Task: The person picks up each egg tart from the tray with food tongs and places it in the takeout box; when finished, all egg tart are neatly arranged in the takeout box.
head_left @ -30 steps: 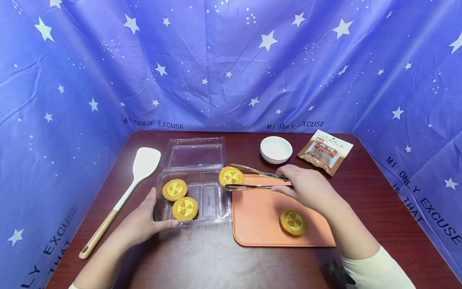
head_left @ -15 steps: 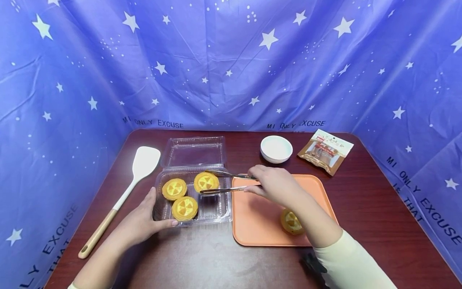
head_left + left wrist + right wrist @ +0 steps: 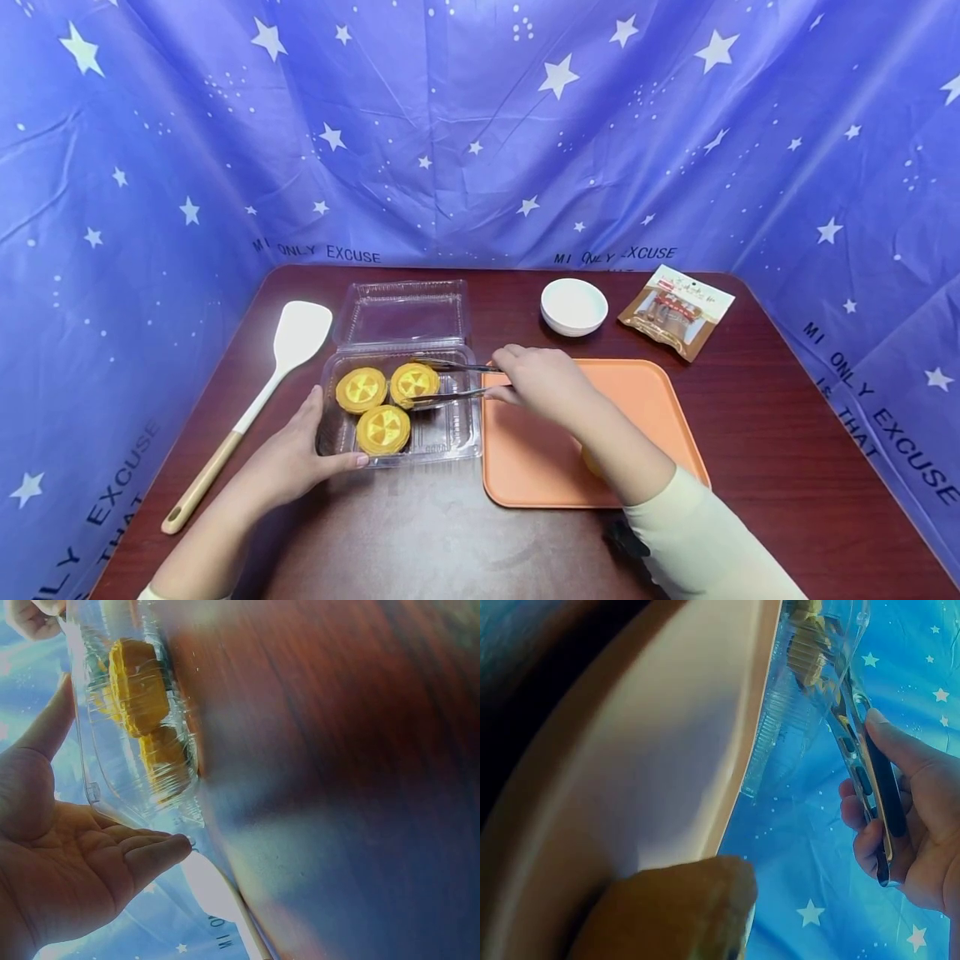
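My right hand grips a pair of metal tongs. Between the tongs' tips, a yellow egg tart sits inside the clear plastic container, beside two other tarts. One of those, a tart, lies at the left wall; the other, a tart, is nearer the front. With fingers and thumb spread, my left hand rests against the container's front left corner. Another tart lies on the orange tray, mostly hidden by my right forearm in the head view.
Left of the container lies a white spatula with a wooden handle. The container's clear lid is folded back behind it. A white bowl and a brown and white packet stand at the back right of the table.
My right hand has moved left with the tongs, carrying the tart from over the container's right edge to a place beside the other two tarts. My left hand has stayed put.
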{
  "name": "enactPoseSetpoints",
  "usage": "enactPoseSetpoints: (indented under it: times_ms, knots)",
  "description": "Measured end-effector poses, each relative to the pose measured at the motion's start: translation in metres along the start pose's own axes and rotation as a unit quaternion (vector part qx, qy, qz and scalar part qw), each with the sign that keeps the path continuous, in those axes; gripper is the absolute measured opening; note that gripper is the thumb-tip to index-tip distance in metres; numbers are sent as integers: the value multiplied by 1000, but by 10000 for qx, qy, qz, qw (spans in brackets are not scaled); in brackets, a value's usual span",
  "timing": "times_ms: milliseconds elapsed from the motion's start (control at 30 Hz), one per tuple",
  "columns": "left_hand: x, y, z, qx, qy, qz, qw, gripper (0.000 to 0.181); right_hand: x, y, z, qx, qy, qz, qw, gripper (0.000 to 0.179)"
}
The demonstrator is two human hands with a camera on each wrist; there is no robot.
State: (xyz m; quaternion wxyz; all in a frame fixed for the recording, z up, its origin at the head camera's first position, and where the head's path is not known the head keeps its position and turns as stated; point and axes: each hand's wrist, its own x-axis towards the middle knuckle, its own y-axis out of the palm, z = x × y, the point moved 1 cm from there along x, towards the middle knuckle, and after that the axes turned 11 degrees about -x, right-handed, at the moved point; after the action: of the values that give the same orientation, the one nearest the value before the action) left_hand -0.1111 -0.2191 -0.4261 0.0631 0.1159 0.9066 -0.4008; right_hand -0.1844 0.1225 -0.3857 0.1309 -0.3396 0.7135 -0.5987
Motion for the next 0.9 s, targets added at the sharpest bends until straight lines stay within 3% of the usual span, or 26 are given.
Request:
enactPoseSetpoints:
  times_ms: [533,900]
  knots:
    - [0,0,-2,-5,16,-1,10000,139,5,1,6,11,224,464,9987,44]
    - [0,0,-1,4,-9,11,10000,139,-7,-10,-6,90,437,350,9984,46]
